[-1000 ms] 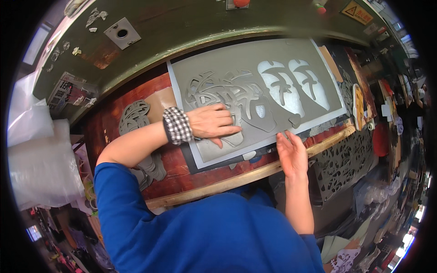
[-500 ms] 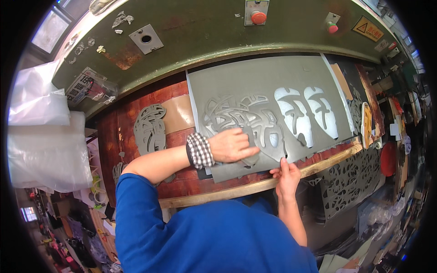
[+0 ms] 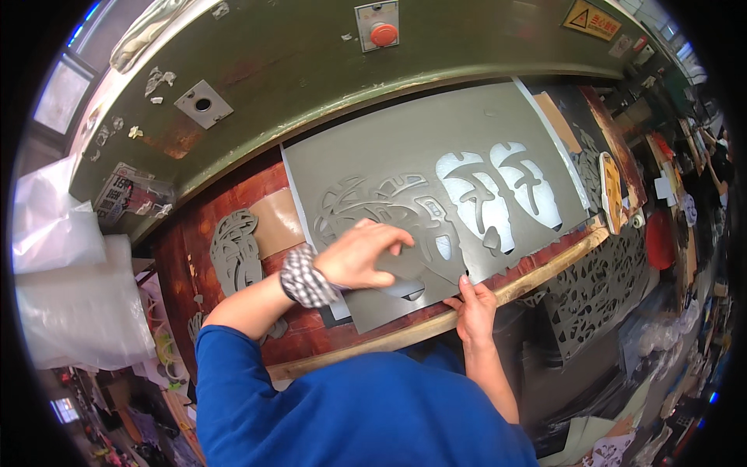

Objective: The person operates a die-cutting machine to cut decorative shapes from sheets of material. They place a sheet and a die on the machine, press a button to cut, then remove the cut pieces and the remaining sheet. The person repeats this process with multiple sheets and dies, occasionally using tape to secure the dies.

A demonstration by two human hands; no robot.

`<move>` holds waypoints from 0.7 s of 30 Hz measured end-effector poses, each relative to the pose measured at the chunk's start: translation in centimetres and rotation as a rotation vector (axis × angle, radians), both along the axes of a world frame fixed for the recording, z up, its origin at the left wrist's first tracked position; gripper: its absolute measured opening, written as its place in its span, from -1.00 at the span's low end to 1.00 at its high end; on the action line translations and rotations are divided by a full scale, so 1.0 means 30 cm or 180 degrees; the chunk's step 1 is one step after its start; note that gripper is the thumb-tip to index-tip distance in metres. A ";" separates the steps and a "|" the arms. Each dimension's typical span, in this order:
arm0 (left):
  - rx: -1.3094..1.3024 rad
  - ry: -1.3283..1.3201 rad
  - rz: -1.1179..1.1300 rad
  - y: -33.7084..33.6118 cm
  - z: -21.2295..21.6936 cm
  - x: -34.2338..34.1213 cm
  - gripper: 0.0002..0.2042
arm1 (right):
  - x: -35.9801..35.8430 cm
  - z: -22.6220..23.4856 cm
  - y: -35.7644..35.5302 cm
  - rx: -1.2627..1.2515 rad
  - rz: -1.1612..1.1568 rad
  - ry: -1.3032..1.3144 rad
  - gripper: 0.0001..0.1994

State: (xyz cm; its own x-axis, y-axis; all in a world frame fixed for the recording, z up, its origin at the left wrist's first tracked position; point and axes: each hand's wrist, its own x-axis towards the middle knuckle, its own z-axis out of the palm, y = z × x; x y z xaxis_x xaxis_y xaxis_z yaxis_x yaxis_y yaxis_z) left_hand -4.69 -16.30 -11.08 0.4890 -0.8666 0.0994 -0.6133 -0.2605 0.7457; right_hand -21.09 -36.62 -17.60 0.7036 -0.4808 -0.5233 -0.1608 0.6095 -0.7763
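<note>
A large grey sheet [image 3: 420, 124] with shapes cut into it lies at a slant on the worktable. My left hand [image 3: 362, 255], with a checked cuff at the wrist, is over its near left part. A rounded grey cut-out piece [image 3: 406, 261] shows between its thumb and curled fingers, and a pale gap shows just below. My right hand [image 3: 474, 303] pinches the sheet's near edge, thumb on top and the other fingers partly hidden underneath. Two pale sole-shaped openings [image 3: 469, 191] lie right of my left hand. Loose cut strips [image 3: 342, 198] rest on the sheet beyond it.
A stack of grey cut pieces [image 3: 236, 249] sits on the red table surface [image 3: 187, 233] at left. Along the near side runs a wooden edge [image 3: 529, 288]. Behind stands a green machine beam [image 3: 280, 70] with a red button [image 3: 384, 34]. A perforated grey sheet [image 3: 595, 300] hangs at right.
The view has shifted, so the scene sits further left. My left hand's thumb and fingers have spread round a cut-out piece, uncovering a pale gap. My right hand keeps the sheet's edge.
</note>
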 end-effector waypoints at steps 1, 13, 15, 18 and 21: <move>-0.0251 0.0093 -0.0002 0.027 0.023 0.029 -0.62 | 0.001 -0.002 0.000 0.0018 0.0046 -0.0076 -0.73; -0.3829 -0.0294 0.3243 0.308 0.555 0.378 -0.80 | -0.007 -0.032 -0.023 -0.0038 0.0269 -0.0132 -0.77; -0.3747 -0.1219 0.2545 0.297 0.618 0.382 -0.81 | -0.010 -0.022 -0.025 0.0121 0.0300 -0.0249 -0.79; -0.2058 -0.3040 0.2597 0.175 0.549 0.326 -0.83 | -0.010 -0.001 -0.025 0.0579 0.0300 -0.0362 -0.86; -0.1313 -0.3210 0.1017 -0.061 0.282 0.180 -0.66 | 0.000 0.022 -0.016 0.1124 0.0220 -0.0753 -0.86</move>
State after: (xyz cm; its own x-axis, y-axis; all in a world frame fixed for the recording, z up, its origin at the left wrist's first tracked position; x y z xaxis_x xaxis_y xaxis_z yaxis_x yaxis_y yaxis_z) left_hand 0.70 -18.13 -2.61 0.2170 -0.5264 0.8221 -0.9322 -0.3616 0.0145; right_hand -21.09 -37.09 -16.95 0.8482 -0.2485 -0.4677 -0.0534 0.8384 -0.5424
